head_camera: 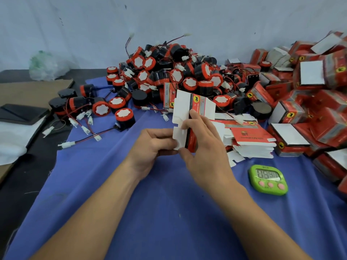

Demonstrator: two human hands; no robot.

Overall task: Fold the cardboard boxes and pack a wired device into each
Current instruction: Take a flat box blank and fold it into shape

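Observation:
Both hands hold one unfolded red and white cardboard box [189,107] upright above the blue cloth [150,212]. My left hand [152,145] pinches its lower white flaps. My right hand [202,139] grips its red side, fingers curled round the edge. Behind the box lies a heap of black and red wired devices [169,76] with red-black leads and white plugs. A stack of flat box blanks [249,139] lies just right of my right hand.
Folded red boxes [309,91] pile up along the right edge. A green digital timer [268,179] sits on the cloth at the right front. Loose plugs and leads [82,126] trail at the left. Brown cardboard [32,92], a dark tray [20,113] and a plastic bag [47,66] lie at far left.

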